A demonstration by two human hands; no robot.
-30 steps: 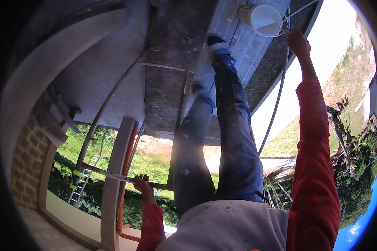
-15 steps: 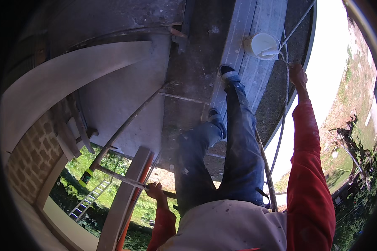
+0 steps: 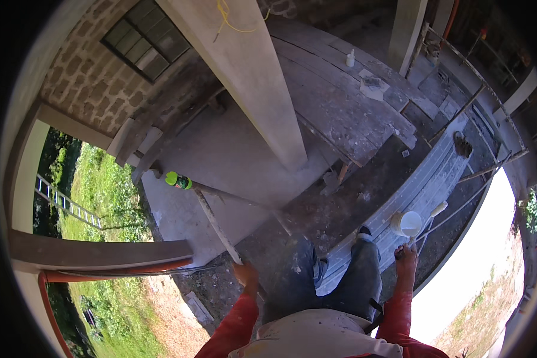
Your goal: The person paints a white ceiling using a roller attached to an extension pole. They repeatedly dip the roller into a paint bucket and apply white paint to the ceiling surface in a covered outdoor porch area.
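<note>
My left hand (image 3: 246,274) is wrapped round a long, pale-spotted scaffold bar (image 3: 218,230) that slants up to the left. Close to the bar's upper end a bright green-yellow band (image 3: 178,180) wraps another pole. My right hand (image 3: 406,255) is closed just below a white bucket (image 3: 409,224). A short pale piece shows between that hand and the bucket's rim; I cannot make out what it is. Beyond the bucket a pale-ended tool like a brush (image 3: 439,208) points up to the right. The bucket stands on long grey scaffold planks (image 3: 394,209), beside my shoes.
A concrete column (image 3: 253,89) rises ahead. Worn boards hold a white bottle (image 3: 350,58). Scaffold pipes (image 3: 489,170) cross at the right, near a dark object (image 3: 462,145) on the planks. Grass and a ladder (image 3: 65,203) show below at the left, beyond a beam (image 3: 101,252).
The view has swung, bringing the column and far boards into sight. My right hand has drawn in closer to my body, near the bucket. My left hand still grips the bar.
</note>
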